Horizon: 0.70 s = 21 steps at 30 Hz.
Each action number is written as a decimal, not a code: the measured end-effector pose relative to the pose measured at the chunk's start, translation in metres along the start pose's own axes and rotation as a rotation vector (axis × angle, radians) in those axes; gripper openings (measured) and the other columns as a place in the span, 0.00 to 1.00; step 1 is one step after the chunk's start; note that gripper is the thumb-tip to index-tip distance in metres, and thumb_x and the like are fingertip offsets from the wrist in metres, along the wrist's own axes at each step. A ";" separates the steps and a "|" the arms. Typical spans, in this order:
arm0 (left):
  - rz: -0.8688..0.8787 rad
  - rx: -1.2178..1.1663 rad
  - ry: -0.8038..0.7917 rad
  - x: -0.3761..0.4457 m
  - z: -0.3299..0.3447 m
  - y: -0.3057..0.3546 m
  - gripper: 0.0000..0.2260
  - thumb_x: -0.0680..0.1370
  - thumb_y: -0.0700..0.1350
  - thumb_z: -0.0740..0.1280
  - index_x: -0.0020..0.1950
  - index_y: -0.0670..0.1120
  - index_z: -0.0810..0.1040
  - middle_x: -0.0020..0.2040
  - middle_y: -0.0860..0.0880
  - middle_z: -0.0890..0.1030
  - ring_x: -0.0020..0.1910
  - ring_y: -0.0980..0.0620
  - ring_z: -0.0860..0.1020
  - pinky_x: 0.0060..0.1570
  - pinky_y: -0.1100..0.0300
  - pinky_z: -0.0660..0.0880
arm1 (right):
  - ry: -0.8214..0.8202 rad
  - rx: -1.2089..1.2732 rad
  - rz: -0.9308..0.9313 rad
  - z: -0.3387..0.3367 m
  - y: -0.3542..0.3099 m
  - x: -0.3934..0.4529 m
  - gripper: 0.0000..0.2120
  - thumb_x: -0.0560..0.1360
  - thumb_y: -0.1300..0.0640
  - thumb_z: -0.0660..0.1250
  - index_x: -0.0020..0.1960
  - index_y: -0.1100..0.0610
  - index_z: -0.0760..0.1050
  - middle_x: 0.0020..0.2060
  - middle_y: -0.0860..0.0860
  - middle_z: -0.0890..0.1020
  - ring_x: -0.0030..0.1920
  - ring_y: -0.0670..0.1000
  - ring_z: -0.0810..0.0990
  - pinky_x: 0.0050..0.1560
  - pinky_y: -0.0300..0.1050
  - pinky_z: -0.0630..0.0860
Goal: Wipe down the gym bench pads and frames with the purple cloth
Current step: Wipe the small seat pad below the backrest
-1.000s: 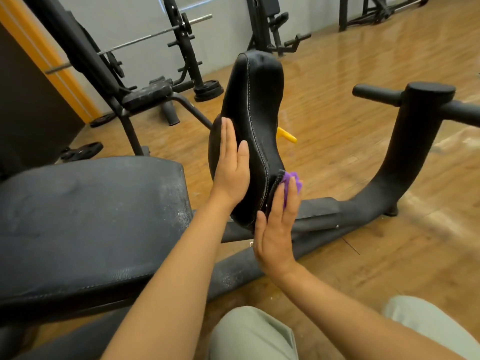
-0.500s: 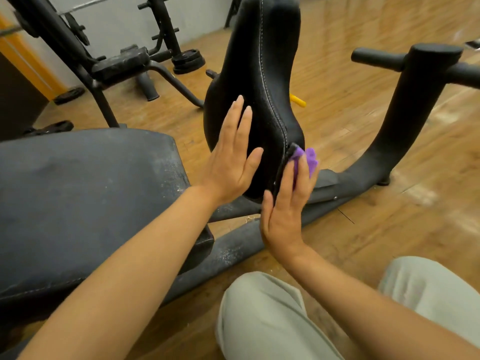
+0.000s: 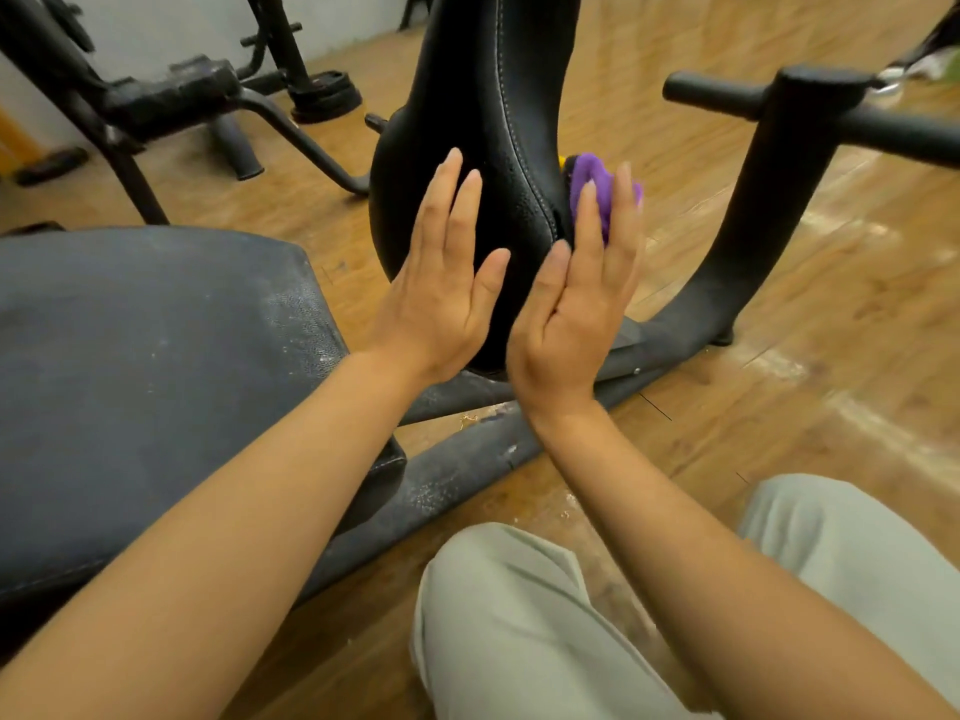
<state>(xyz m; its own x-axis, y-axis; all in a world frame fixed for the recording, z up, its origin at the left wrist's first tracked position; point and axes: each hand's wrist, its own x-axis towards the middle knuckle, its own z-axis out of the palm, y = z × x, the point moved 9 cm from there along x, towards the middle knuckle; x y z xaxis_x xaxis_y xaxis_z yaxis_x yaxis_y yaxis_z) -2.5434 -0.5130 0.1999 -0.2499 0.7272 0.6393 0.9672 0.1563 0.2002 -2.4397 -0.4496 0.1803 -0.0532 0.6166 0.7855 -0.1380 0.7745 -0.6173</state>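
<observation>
The narrow upright pad (image 3: pixel 483 148) is flanked closely by both hands: the left hand (image 3: pixel 441 298) is laid flat on its near face, and the right hand (image 3: pixel 576 298) is pressed with the purple cloth (image 3: pixel 597 187) against its right edge. Right of the cloth, open wooden floor (image 3: pixel 675 200) is left as far as the curved black post (image 3: pixel 748 210) and its crossbar (image 3: pixel 883 127). Left of the pad, passage is blocked low by the wide seat pad (image 3: pixel 156 366). A floor gap is seen between that pad and the rack legs (image 3: pixel 291 132) behind. Below the hands, the way is crossed by the frame rails (image 3: pixel 447 480), and the near side is closed by the person's knees (image 3: pixel 519 615).
</observation>
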 end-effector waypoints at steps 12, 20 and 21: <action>-0.038 -0.022 -0.025 -0.007 0.000 0.000 0.26 0.83 0.48 0.52 0.77 0.35 0.51 0.78 0.38 0.49 0.78 0.48 0.48 0.75 0.61 0.48 | -0.038 -0.072 0.179 0.019 0.002 -0.086 0.27 0.81 0.57 0.54 0.74 0.66 0.48 0.76 0.49 0.40 0.76 0.62 0.46 0.76 0.54 0.47; -0.097 -0.021 -0.027 -0.009 0.002 -0.001 0.27 0.83 0.49 0.51 0.78 0.39 0.49 0.79 0.42 0.46 0.78 0.54 0.45 0.74 0.66 0.46 | -0.232 -0.070 0.002 0.021 0.004 0.053 0.18 0.79 0.59 0.56 0.63 0.64 0.75 0.63 0.56 0.76 0.67 0.57 0.71 0.67 0.52 0.69; -0.103 -0.022 -0.028 -0.009 0.002 -0.002 0.27 0.83 0.50 0.51 0.78 0.39 0.49 0.79 0.43 0.46 0.78 0.54 0.45 0.74 0.66 0.46 | -0.287 -0.098 0.020 0.029 0.003 0.063 0.18 0.78 0.57 0.57 0.63 0.62 0.75 0.63 0.54 0.77 0.67 0.54 0.72 0.67 0.49 0.69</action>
<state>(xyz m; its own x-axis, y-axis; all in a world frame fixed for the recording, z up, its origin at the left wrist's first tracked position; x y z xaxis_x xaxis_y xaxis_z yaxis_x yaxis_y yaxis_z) -2.5426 -0.5182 0.1921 -0.3461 0.7267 0.5934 0.9352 0.2169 0.2798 -2.4718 -0.4122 0.2292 -0.3343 0.5774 0.7449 -0.0388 0.7813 -0.6230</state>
